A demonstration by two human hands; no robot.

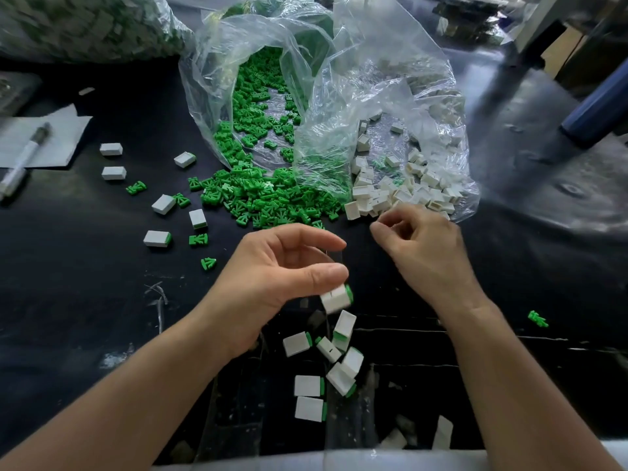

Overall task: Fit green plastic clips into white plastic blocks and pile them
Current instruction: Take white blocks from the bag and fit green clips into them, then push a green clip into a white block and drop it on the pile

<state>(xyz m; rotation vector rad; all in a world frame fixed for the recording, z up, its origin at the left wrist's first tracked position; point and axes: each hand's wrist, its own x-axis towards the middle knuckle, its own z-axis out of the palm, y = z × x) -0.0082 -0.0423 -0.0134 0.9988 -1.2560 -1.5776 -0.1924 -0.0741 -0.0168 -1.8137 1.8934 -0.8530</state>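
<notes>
Left hand, fingers apart, just above the fitted blocks, right hand curled beyond them, hold impossible to tell

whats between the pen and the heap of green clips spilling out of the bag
Head view: a few loose white blocks and two stray green clips lie on the dark table between the pen and the clip heap.

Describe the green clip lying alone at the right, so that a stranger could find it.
Start at the person's right forearm on the dark table. Just right of it lies one green clip. Unlike the clips in the heap, it lies quite alone.
</notes>
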